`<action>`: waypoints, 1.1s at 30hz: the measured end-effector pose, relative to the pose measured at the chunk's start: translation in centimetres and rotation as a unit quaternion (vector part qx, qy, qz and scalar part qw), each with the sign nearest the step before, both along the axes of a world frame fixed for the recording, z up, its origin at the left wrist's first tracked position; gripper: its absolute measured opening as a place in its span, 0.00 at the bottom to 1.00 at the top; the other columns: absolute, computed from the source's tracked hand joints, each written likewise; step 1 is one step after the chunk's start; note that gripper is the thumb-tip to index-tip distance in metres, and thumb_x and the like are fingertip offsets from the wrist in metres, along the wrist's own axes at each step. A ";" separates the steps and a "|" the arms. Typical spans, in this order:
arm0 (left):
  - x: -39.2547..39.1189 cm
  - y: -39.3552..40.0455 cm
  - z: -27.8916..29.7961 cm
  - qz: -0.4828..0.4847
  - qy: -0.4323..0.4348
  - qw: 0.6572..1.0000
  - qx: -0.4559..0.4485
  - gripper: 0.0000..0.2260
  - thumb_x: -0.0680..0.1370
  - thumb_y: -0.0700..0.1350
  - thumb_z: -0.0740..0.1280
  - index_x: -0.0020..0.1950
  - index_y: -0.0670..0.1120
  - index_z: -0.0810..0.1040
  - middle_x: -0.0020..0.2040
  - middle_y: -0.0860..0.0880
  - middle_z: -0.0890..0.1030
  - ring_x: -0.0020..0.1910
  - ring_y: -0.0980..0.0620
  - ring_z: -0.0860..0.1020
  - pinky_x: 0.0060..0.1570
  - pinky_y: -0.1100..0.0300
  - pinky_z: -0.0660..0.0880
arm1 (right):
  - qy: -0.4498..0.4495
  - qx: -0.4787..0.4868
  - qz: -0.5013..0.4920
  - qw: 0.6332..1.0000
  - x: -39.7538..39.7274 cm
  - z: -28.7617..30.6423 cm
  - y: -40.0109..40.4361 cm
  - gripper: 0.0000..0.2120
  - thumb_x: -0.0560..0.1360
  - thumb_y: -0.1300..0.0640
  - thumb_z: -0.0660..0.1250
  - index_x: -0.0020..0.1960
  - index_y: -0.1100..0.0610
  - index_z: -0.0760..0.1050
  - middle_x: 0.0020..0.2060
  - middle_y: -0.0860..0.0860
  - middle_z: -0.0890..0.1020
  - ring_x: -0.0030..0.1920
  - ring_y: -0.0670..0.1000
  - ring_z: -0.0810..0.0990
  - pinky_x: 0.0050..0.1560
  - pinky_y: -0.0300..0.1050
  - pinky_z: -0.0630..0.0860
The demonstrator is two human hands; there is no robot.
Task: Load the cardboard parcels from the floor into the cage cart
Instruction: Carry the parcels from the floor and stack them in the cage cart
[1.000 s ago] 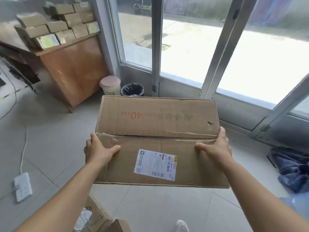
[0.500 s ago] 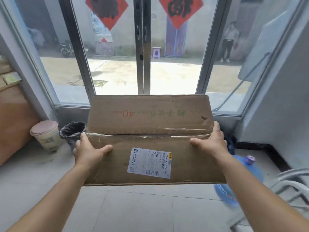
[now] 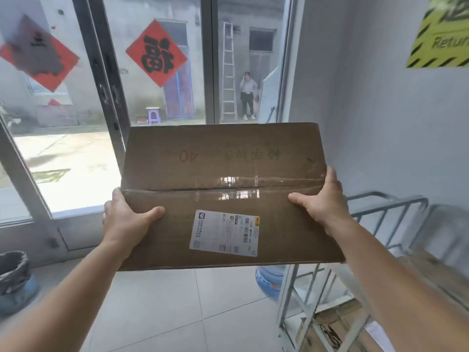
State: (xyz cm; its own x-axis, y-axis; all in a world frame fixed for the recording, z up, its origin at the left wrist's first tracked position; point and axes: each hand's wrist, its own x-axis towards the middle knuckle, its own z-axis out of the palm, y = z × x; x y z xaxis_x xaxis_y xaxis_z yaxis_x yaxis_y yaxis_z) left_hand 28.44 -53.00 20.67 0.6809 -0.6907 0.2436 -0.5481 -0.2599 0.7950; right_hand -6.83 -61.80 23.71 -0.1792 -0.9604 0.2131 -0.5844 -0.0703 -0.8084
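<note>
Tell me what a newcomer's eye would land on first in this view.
First the big cardboard parcel held up at the centre, gripped at its ends by the left hand and right hand, a white shipping label on its near half. Then the red paper diamond on the glass door behind, and the metal cage cart at lower right.

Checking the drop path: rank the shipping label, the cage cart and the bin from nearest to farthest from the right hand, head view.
1. Shipping label: on the parcel's top, just left of the right hand.
2. Cage cart: below and right of that hand.
3. Bin: on the floor at far left, beyond the left hand.
</note>
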 end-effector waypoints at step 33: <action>-38.3 -11.0 1.5 -0.479 -0.052 0.876 0.021 0.40 0.66 0.57 0.77 0.70 0.45 0.63 0.65 0.40 0.69 0.65 0.37 0.69 0.64 0.40 0.69 | -0.083 -0.015 -0.466 0.881 -30.5 -2.6 22.9 0.51 0.68 0.49 0.77 0.79 0.46 0.47 0.75 0.48 0.61 0.73 0.57 0.62 0.64 0.51 0.67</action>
